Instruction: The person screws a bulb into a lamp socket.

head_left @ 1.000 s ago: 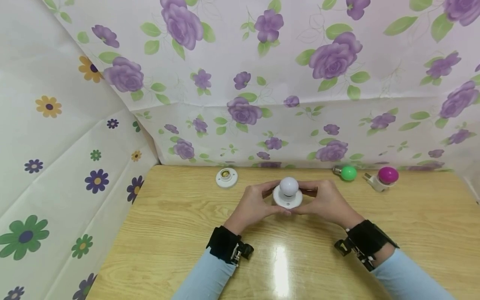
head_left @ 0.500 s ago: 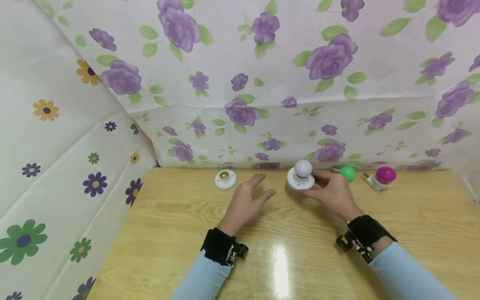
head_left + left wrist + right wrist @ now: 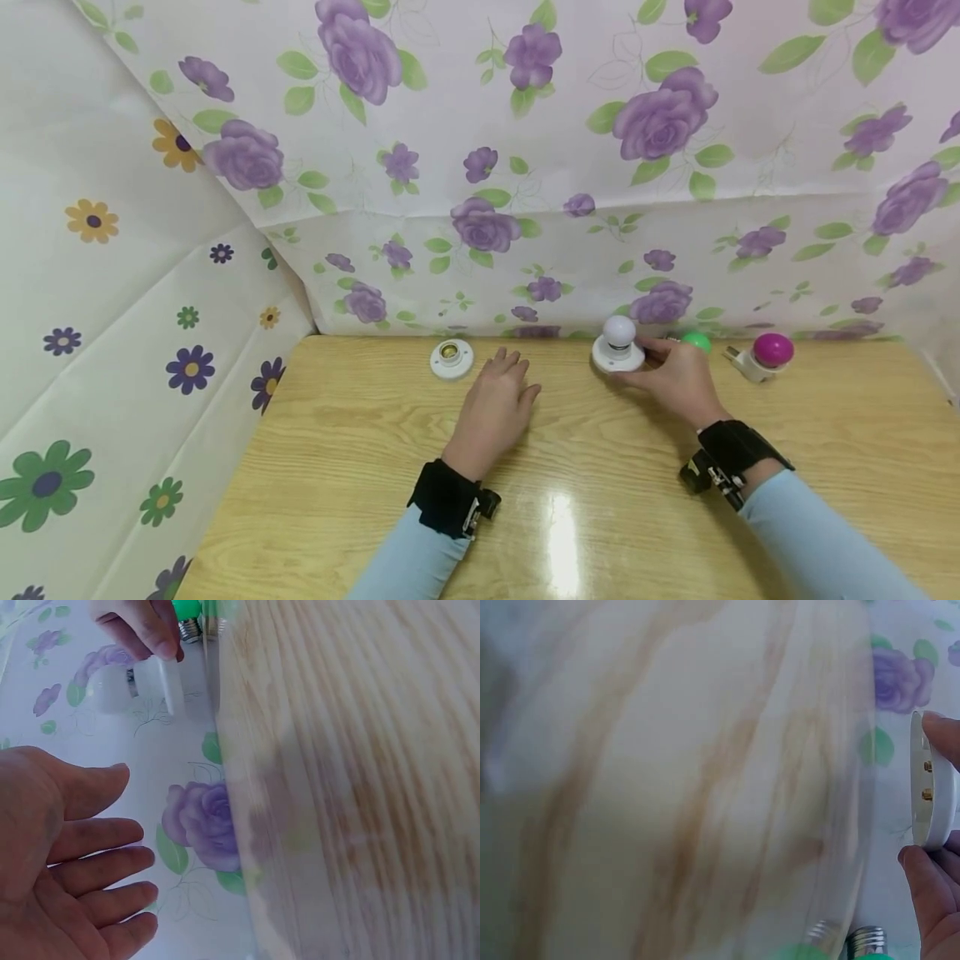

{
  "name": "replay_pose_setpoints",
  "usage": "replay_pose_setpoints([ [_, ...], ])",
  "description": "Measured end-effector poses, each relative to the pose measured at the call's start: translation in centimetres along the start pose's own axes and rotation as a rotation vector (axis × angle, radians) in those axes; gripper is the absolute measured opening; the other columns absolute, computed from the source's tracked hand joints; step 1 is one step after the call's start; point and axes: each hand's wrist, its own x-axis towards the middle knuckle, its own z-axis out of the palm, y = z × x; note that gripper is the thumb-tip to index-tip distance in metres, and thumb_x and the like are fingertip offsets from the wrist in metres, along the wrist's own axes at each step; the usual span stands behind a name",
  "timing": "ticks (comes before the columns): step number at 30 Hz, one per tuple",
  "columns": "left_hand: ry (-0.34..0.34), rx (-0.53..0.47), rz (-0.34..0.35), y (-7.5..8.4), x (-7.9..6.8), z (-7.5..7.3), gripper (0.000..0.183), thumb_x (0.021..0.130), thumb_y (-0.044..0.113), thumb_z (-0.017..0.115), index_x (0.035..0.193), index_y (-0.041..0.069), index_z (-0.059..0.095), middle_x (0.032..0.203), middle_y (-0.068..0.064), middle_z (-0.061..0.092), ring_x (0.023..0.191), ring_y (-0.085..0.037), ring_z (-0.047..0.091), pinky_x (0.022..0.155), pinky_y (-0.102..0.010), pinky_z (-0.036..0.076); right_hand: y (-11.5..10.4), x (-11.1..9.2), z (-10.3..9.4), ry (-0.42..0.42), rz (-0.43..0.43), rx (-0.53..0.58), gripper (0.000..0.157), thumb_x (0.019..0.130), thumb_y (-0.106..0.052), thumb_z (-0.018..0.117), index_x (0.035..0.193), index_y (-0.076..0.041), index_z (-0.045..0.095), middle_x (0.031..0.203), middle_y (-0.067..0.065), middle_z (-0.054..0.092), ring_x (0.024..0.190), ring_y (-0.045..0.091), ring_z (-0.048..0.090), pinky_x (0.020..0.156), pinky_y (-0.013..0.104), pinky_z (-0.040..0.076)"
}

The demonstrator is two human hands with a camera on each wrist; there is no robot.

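My right hand [image 3: 681,379] pinches the rim of a round white lamp holder [image 3: 611,360] between thumb and fingers. A white light bulb [image 3: 619,332] sits upright in that holder. In the right wrist view the holder's underside [image 3: 924,784] shows brass contacts, and it stands off the tabletop. My left hand [image 3: 491,408] is over the table with fingers extended and holds nothing; the left wrist view shows its palm [image 3: 45,855]. To its upper left lies a second white lamp holder [image 3: 452,359] with no bulb in it.
Just behind my right hand lies a green bulb [image 3: 697,342], partly covered by it. Farther right, a magenta bulb [image 3: 773,350] sits in a white plug-in socket [image 3: 756,367]. A flowered cloth wall [image 3: 420,275] rises along the back edge of the wooden table [image 3: 337,433].
Both hands held the lamp holder at first. My left hand let go and moved left, then turned palm down. My right hand carried the holder with its bulb back and to the right.
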Motion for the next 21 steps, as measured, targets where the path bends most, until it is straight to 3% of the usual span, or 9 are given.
replay_pose_setpoints([
  [5,0.002,-0.009,-0.017,0.1,0.0,0.1,0.038,0.096,0.028,0.053,0.124,0.003,0.056,0.131,-0.014,0.05,0.129,-0.029,0.035,0.104,-0.034,0.025,0.4,0.1,-0.1,-0.024,0.018,-0.005,0.068,0.06,-0.032,0.086,0.114,0.002,0.062,0.106,0.016,0.063,0.087,0.017,0.063,0.07,0.021,0.049],
  [10,-0.043,-0.023,-0.041,0.3,0.0,0.3,0.035,0.097,0.026,0.051,0.124,0.005,0.058,0.13,-0.013,0.05,0.129,-0.028,0.035,0.104,-0.034,0.025,0.6,0.1,0.2,-0.055,0.016,-0.019,0.064,0.06,-0.032,0.086,0.111,0.0,0.064,0.102,0.013,0.064,0.084,0.015,0.063,0.068,0.021,0.049],
  [14,-0.067,-0.026,-0.05,0.3,0.0,0.5,0.035,0.097,0.027,0.05,0.124,0.005,0.058,0.129,-0.012,0.052,0.128,-0.028,0.036,0.104,-0.034,0.026,0.7,0.2,0.4,-0.053,-0.011,-0.096,0.062,0.06,-0.035,0.087,0.109,-0.003,0.066,0.098,0.01,0.066,0.082,0.014,0.063,0.068,0.024,0.05],
  [21,-0.061,-0.017,-0.032,0.2,0.1,0.6,0.035,0.096,0.028,0.052,0.121,0.005,0.059,0.122,-0.01,0.056,0.121,-0.027,0.044,0.096,-0.035,0.038,1.1,0.8,0.6,-0.04,-0.053,-0.2,0.06,0.06,-0.042,0.085,0.104,-0.005,0.068,0.09,0.005,0.067,0.077,0.014,0.061,0.066,0.031,0.05],
])
